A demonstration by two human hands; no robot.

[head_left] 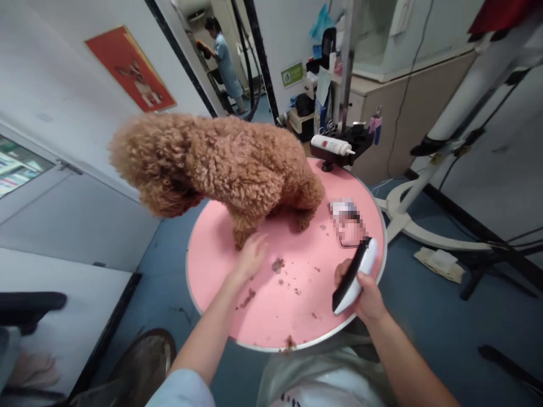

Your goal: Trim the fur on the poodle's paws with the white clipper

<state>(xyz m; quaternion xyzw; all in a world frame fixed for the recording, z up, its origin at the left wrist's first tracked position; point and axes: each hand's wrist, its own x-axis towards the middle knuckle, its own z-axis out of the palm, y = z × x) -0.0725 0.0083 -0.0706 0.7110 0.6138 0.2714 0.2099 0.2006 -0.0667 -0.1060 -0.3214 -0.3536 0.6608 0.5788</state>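
Dog [229, 155] (curly, brown) is on the pink table [263, 316].

Curly brown dog [250, 152], head apparently low; white-black clipper [356, 278] aslant

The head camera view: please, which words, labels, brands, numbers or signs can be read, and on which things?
No text is readable.
Small green rectangular sign: pale marks, too small.
White plastic bottle: red marking, too blurred.
Pale cloth garment at bottom edge: dark letter-like marks, cut off, unreadable.
Black-and-white handheld clipper: no lettering visible.
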